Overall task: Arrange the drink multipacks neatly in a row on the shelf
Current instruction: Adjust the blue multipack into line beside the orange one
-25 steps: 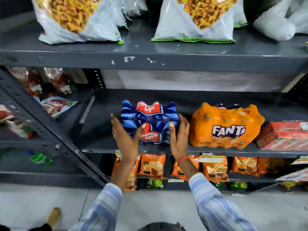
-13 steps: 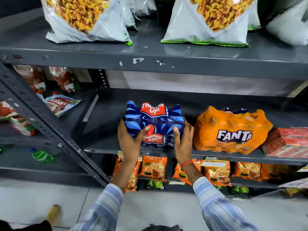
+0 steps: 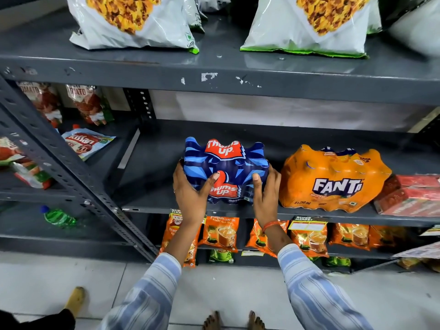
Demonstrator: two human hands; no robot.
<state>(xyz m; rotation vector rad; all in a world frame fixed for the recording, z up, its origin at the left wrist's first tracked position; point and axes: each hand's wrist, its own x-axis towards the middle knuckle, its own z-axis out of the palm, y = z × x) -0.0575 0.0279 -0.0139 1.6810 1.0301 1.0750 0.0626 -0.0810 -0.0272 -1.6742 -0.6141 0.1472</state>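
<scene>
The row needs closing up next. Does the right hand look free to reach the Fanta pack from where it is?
Probably yes, once it lets go: the right hand grips the Thums Up pack, and only bare shelf separates it from the Fanta pack.

Both my arms reach forward in striped sleeves, forearms bare past the cuffs. My left hand (image 3: pixel 190 196) cups inward, thumb angled up to the right, a ring on one finger. My right hand (image 3: pixel 265 195) mirrors it, thumb upright, an orange thread around the wrist.
</scene>
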